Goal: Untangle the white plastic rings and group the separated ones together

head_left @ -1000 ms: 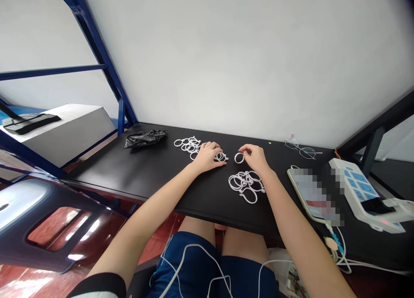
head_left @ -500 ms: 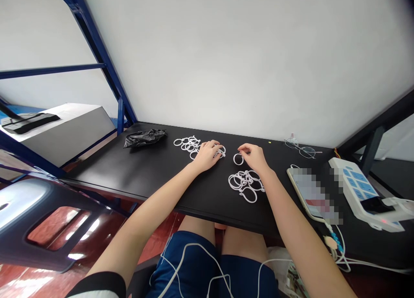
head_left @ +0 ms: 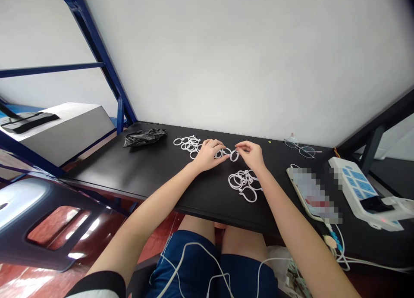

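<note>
My right hand (head_left: 252,155) is closed, with thumb and fingertips pinching a thin white plastic ring (head_left: 231,158) on its left side. Just left of it, my left hand (head_left: 208,155) has its thumb and fingers closed around another white ring (head_left: 227,151). The two rings meet or overlap; whether they are linked cannot be made out. Past the left hand lies a cluster of white rings (head_left: 188,143), partly covered by that hand. Below the right hand, a second group of rings (head_left: 241,181) rests in a tangle on the black table (head_left: 155,173), its right side hidden by the wrist.
A crumpled black plastic bag (head_left: 145,137) lies at the table's far left. Eyeglasses (head_left: 306,152), a phone (head_left: 302,183) on a cable and a white power strip (head_left: 359,186) are on the right. A pale wall (head_left: 242,65) rises behind the table.
My right hand has moved its ring slightly left and up, towards the left hand. My left hand's fingers have closed on a ring that now shows beside it.
</note>
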The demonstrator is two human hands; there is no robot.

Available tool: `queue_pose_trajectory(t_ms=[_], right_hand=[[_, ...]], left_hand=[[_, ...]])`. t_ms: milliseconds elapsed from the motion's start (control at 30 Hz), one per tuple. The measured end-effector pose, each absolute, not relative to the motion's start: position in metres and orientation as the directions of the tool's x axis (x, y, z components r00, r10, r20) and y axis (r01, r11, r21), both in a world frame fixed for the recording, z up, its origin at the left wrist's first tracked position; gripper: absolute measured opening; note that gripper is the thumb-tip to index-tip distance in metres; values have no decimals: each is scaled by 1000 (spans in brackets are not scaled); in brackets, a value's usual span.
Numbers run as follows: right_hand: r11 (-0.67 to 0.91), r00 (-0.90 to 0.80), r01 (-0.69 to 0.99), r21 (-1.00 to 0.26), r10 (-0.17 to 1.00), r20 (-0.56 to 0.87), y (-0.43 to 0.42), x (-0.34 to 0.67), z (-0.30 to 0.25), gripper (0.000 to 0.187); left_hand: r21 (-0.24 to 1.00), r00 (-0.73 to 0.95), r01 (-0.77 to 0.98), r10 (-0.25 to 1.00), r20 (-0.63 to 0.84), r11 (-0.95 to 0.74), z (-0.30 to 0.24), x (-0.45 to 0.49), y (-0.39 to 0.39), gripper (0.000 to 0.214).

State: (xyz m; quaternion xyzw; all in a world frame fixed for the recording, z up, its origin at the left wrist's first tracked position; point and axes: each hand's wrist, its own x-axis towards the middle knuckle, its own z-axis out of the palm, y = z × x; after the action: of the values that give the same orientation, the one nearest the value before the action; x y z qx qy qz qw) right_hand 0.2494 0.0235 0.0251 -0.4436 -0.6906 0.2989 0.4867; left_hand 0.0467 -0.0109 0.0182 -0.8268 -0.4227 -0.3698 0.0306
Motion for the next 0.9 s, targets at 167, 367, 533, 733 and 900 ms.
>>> queue_pose_trajectory(t_ms=[167, 367, 533, 733, 900], right_hand=[[466, -180, 143, -873, 880, 441, 14, 235, 27, 11], [410, -193, 139, -901, 904, 382, 16, 235, 24, 13], [369, -205, 127, -921, 918, 340, 17, 236, 25, 22], [171, -316, 58, -984, 938, 144, 11, 240, 36, 35], [99, -411, 61, -993, 909, 66, 6, 242, 43, 37]], left_hand=[[227, 442, 693, 652, 616, -685, 18, 51, -13, 22], [258, 459, 675, 667, 587, -691, 13, 49, -7, 28], [261, 465, 663, 659, 590, -701, 11, 47, -6, 22], [260, 429, 678, 657, 620, -688, 9, 46, -4, 16], [236, 400, 711, 657, 639, -663, 8, 46, -2, 24]])
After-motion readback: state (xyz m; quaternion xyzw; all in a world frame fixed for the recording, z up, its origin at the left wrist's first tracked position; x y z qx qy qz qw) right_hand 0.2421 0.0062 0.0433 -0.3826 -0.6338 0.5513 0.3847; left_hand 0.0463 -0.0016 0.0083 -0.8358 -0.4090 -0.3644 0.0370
